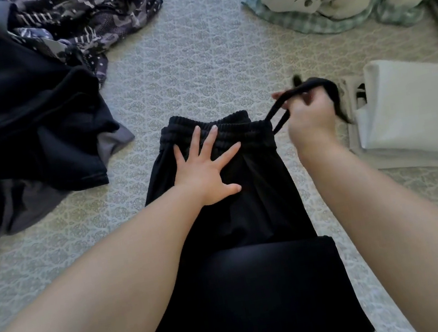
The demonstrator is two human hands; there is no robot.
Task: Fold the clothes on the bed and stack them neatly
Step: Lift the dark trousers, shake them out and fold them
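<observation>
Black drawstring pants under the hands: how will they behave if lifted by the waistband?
The black pants probably go floppy: they lie flat and creased under the left hand. Likely light, since the drawstring rises easily in the right hand. The folded lower part may fall open.

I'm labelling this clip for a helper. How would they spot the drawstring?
Find the black trousers mid-bed, pressed flat by the left hand. At the waistband's right corner, the right hand grips the drawstring, the only thin cord here.
</observation>
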